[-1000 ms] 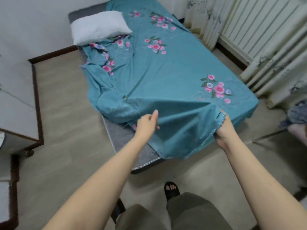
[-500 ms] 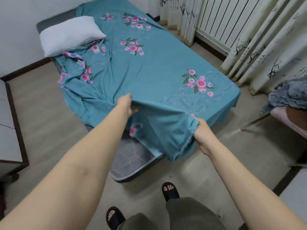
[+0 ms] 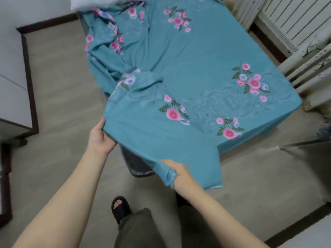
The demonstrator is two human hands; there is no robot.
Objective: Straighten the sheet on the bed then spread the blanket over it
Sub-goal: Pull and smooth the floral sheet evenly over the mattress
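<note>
Only the head view is on hand, looking down over the foot of the bed (image 3: 138,169). A teal flowered sheet (image 3: 197,72) covers most of the mattress, smooth on the right side and toward the far end, but bunched into folds along the left edge near the pillow (image 3: 107,1) at the top of the picture. The near-left corner of the sheet is lifted off the mattress and held between both hands.

The left hand (image 3: 101,138) has its grip closed on the sheet's left edge, thumb over the cloth. The right hand (image 3: 179,173) has its grip pinched on the hem at the corner, which hangs below and in front of the bed's dark bare corner. The two hands are well apart, with a taut span of cloth between them.

The relation that matters: the bed's long axis runs away from the person toward the pillow, and the bunched slack lies forward and to the left of the left hand. That hand is the nearer one to it, so I judge the coming move to be a pull toward the person and outward to the left, drawing the folds flat before the corner drops over the uncovered mattress corner.

No blanket shows clearly here; that step is not yet begun.
</note>
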